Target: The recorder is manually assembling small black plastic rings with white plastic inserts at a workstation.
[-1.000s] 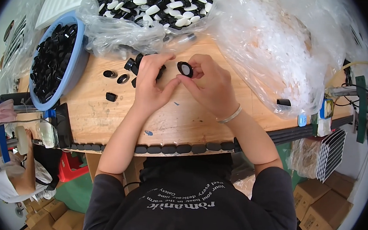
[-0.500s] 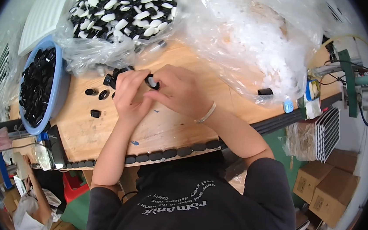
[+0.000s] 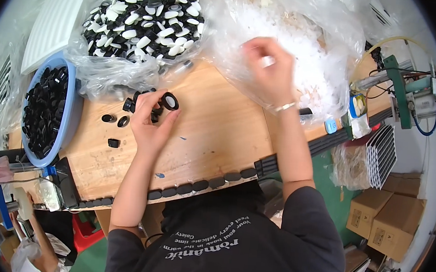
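Between the thumb and fingers of my left hand (image 3: 149, 119) is a black round cap (image 3: 169, 101), its face turned up with a white disc inside the rim. Several loose black caps (image 3: 129, 105) lie beside and partly behind that hand. Further left on the wooden table rest a black ring (image 3: 123, 121) and a small black piece (image 3: 113, 143). My right hand (image 3: 273, 71) is over the heap of small white pieces (image 3: 313, 56) in a clear plastic bag. Its fingers are blurred, and whether they hold anything cannot be made out.
A blue basin (image 3: 68, 128) full of black caps stands at the left. Behind it, a plastic bag holds a pile of black and white oval parts (image 3: 145, 21). A green-and-metal device (image 3: 398, 87) is at the right. Dark padding (image 3: 200, 185) lines the table's near edge.
My right hand has left the cap and moved right and away, over the white pieces. My left hand keeps the cap, now with its white-centred face showing.
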The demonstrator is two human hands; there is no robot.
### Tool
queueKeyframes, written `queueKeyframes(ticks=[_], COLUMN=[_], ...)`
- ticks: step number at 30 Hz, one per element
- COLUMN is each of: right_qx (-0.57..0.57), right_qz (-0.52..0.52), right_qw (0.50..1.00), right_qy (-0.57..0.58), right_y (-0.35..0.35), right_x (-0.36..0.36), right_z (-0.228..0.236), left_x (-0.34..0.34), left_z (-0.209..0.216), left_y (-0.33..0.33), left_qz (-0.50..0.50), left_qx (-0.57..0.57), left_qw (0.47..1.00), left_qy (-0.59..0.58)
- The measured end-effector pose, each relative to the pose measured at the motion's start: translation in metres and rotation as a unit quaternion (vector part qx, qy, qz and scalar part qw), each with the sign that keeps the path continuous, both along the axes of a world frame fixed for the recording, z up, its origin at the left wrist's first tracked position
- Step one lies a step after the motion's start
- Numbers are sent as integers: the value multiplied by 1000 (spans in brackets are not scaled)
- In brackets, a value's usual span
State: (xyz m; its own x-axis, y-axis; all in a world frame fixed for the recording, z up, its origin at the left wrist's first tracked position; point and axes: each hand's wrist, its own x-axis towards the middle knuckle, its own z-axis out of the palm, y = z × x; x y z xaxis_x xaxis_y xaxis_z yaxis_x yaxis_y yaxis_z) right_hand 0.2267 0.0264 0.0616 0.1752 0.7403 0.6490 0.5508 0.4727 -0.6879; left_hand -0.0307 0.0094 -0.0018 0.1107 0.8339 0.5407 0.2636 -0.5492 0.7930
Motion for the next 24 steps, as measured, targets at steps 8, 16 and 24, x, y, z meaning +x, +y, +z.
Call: queueKeyframes(ticks=[8, 16, 24], right_qx=[-269, -159, -275], right_qz=[-166, -263, 121], right_qw=[911, 902, 951], right_qy=[-265, -303, 68], right_y=[42, 40, 3], right_x=[121, 91, -20], right_z=[-55, -40, -12], left_x=[3, -1, 0], left_z=[3, 1, 7], left_y=[-1, 2, 2], left_qz=[-34, -28, 1], left_qx=[-30, -41, 31], left_qw=[999, 999, 998], left_qy=[-8, 0, 59])
